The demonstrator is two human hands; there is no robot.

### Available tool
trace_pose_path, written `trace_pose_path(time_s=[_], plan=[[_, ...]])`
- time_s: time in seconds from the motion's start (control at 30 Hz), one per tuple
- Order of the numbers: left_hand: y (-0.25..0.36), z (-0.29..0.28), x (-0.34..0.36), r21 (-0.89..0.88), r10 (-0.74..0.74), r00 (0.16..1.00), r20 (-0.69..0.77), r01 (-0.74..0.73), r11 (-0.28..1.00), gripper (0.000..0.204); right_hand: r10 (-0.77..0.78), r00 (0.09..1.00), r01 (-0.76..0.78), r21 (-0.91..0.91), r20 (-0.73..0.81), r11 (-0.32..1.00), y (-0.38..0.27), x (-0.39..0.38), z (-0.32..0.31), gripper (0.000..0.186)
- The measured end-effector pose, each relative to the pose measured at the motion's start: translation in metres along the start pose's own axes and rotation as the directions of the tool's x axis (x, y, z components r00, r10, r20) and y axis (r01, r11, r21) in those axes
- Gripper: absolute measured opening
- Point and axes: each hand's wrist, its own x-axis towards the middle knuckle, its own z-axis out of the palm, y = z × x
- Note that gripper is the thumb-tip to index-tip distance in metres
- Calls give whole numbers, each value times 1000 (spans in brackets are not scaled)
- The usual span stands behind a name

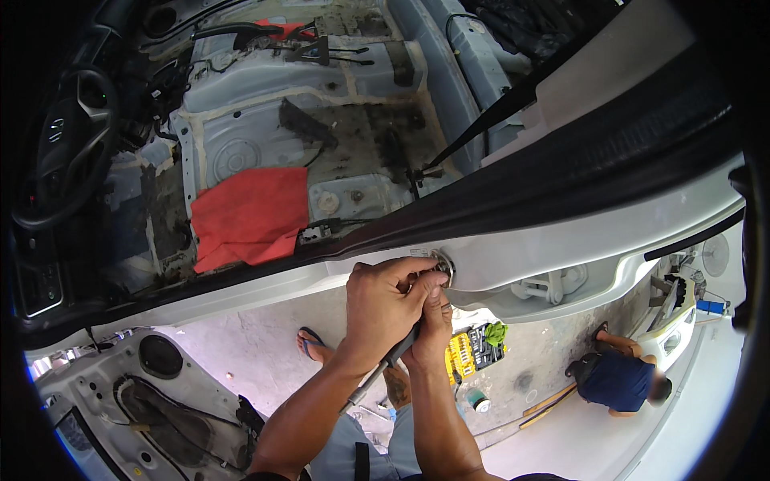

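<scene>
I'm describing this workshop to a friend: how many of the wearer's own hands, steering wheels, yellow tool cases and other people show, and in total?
Left hand plus right hand: 2
Steering wheel: 1
Yellow tool case: 1
Other person, crouching: 1
Total: 5

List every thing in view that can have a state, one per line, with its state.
Left hand: fingers bent, at the metal ring
Right hand: fingers bent, beside the left
Metal ring: partly hidden by fingers
Red cloth: spread out, creased
Tool case: open
Car floor: metal exposed, stained
Green bundle: crumpled
</scene>
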Motion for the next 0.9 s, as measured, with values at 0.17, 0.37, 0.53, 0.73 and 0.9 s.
trace_pose_path(time_s=[0.17, 0.37, 0.53, 0.73, 0.9], plan=[[0, 1, -3, -141, -83, 993, 88, 94, 986, 11, 16, 998, -20, 59, 68, 998, 0, -1, -3, 33], [-1, -5, 3, -208, -255, 940, 227, 302, 930, 16, -1, 995, -3, -43, -96, 999, -7, -1, 9, 37], [-6, -8, 6, -99, -306, 945, 114, 317, 943, 23, -7, 996, -9, -170, -91, 985, -12, 2, 10, 37], [-7, -11, 4, 336, 330, 944, 24, -319, 886, 17, -82, 994, 69, -174, -68, 982, -12, 0, 8, 30], [-5, -16, 0, 401, 184, 972, 146, -228, 887, 16, -108, 994, 103, -317, 0, 943, -14, -2, 8, 30]])
